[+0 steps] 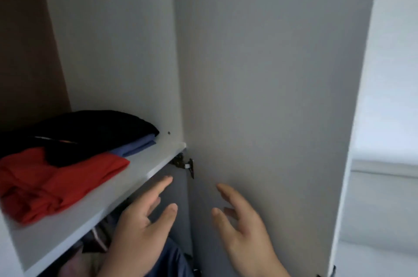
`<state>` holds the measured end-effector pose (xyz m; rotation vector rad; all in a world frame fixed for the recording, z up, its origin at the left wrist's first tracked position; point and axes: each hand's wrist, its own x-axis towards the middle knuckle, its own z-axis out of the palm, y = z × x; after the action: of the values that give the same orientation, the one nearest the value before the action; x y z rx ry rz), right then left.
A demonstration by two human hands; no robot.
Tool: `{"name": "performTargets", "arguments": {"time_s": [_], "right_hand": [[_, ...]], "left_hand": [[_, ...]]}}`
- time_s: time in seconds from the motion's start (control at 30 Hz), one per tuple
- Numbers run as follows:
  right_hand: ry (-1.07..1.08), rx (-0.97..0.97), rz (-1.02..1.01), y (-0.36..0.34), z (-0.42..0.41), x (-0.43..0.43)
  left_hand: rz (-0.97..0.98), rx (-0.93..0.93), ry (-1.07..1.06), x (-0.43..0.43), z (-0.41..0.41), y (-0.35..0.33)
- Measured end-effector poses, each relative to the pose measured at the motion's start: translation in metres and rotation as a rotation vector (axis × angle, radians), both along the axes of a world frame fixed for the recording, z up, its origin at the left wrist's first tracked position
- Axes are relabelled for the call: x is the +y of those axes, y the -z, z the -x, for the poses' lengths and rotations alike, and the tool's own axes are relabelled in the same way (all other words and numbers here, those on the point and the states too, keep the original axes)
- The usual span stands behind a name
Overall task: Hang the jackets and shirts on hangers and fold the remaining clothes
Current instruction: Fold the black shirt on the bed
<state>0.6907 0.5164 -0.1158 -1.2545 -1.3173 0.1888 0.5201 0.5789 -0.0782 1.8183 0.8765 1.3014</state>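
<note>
So both my hands are empty right now. My left hand (140,227) is loose with the fingers spread, sitting just under the front edge of the wardrobe shelf (95,213), index finger aimed up toward the door hinge (183,163). My right hand (244,227) is relaxed too, fingers fanned out, in front of the inside face of the open wardrobe door (260,73); can't tell if it touches the door. Under my left wrist, in the compartment below the shelf, there's some dark blue fabric (167,258) plus other stuff too dark and blurry to make out. The folded clothes are up on the shelf, above and to the left of my left hand, well apart from both hands. Nearest is a folded red garment (56,181), its long side running along the shelf from left to right. Behind it, a black garment (90,132) overlaps the red one's back edge and lies on top of a folded blue garment (138,144), whose folded end sticks out to the right, toward the grey side panel (113,39). At the very back on the left is the brown back wall (27,39).
</note>
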Motion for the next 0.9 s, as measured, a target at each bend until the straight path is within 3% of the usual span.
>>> {"name": "performTargets", "arguments": {"time_s": [0.5,0.9], "right_hand": [[0.215,0.087,0.147,0.073,-0.003,-0.124],[0.554,0.205,0.331,0.088,0.083,-0.252]], "left_hand": [[0.055,-0.034,0.354,-0.042,-0.036,0.081],[0.117,0.093,0.635,-0.117,-0.024,0.099]]}}
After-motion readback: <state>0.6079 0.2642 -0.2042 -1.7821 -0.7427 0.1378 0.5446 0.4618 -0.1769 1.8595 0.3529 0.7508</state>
